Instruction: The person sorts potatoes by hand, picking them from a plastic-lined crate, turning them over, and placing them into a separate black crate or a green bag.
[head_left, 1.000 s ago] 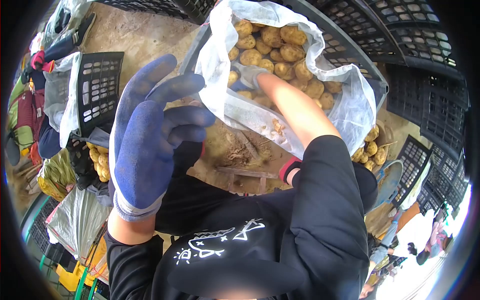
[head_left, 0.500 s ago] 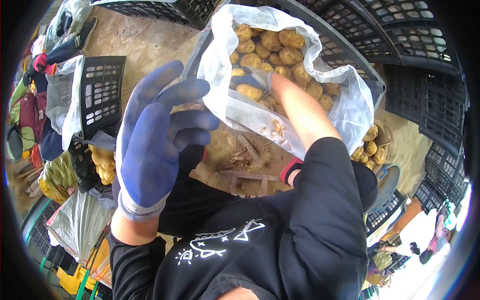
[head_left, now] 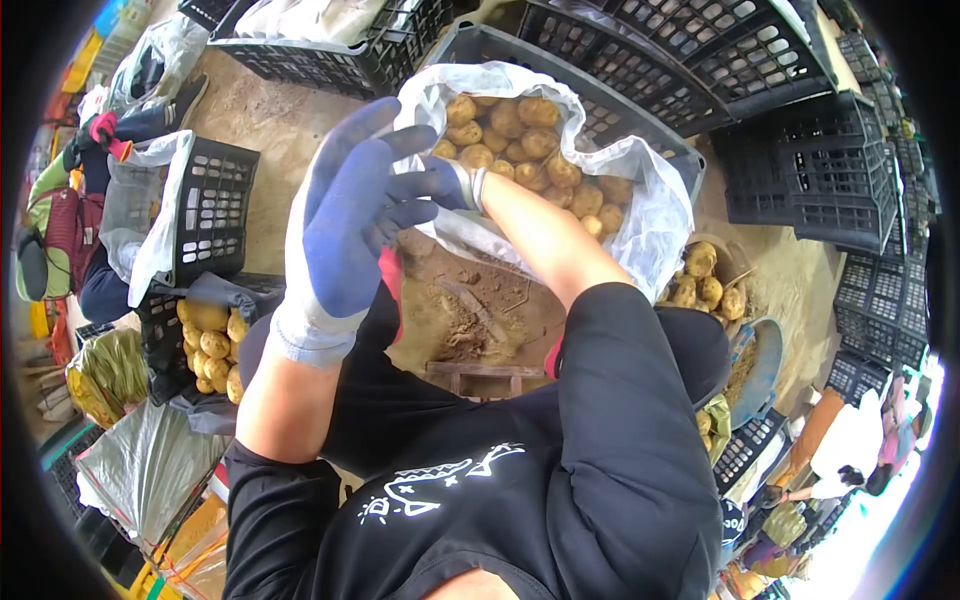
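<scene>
My left hand [head_left: 345,225], in a blue-and-white knit glove, is raised in front of me with its fingers stretched and apart. My right hand [head_left: 455,187], gloved too, is at the near left rim of a white plastic liner [head_left: 655,215], right by the left fingertips. Its fingers are partly hidden behind the left hand, and I cannot tell whether they hold anything. Many potatoes [head_left: 540,142] lie inside the liner, which is folded over the sides of a dark crate [head_left: 600,112].
More potatoes lie in a dark-lined crate [head_left: 215,345] at left and in a basket [head_left: 735,265] at right. A blue tub [head_left: 762,365] stands beside my knee. Black crates [head_left: 810,170] are stacked at right; a lined crate [head_left: 215,215] stands left. Other people [head_left: 850,440] are farther off.
My right hand has come out of the potatoes, back to the liner's left rim beside my left hand. My left hand has risen slightly, and the view has shifted.
</scene>
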A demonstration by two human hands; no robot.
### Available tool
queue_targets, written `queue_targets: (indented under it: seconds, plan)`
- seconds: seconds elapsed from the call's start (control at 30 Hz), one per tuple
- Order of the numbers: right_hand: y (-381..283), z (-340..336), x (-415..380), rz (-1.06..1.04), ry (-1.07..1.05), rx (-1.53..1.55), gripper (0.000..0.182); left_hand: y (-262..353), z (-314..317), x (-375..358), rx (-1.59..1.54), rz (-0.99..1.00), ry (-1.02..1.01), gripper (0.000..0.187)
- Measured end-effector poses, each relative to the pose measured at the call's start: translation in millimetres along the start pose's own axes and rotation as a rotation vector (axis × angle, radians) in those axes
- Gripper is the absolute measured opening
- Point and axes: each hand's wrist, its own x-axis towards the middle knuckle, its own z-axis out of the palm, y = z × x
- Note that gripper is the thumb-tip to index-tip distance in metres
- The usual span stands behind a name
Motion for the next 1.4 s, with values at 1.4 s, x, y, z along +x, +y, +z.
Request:
queue_targets:
  seconds: [1.4]
  plan:
    - [-84,148,-274,-0.352,0.122,-0.501,0.059,-54,23,-2,0.193,-0.184,-0.246,0.081]
